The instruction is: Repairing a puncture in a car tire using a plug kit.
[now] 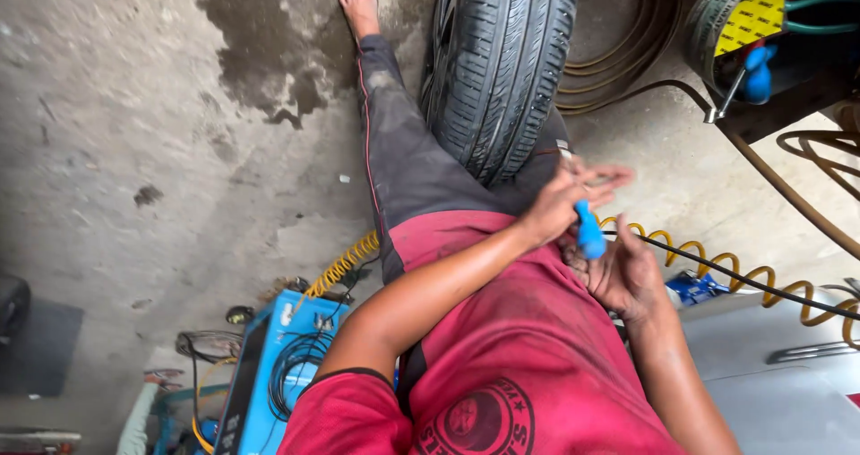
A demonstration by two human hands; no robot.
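Head view, looking down a seated person's torso and legs. The two hands meet just right of frame centre, below a tyre (502, 61) that stands upright on its tread between the legs on the concrete floor (134, 133).

The left hand (560, 206) reaches across from the lower left, its grip closed around the upper part of a blue-handled tool (589, 233); its fingers (609, 175) fan out beyond the handle. The right hand (627, 276) lies just beneath and right of it, palm up and fingers curled, touching or nearly touching the handle's lower end. Whether it clamps anything cannot be told.

The tool's long axis runs close to vertical in the frame, slightly tilted, upper end in the left hand, lower end towards the right palm. The left hand is nearer the tyre; the tread lies just above and left of both hands.

Count: one tyre, one blue handle in the hands, a second blue-handled tool (757, 74) at the upper right, one coiled yellow air hose (717, 262) crossing the right side, one black cable (735, 280) along it, one blue box (269, 365) at the lower left.
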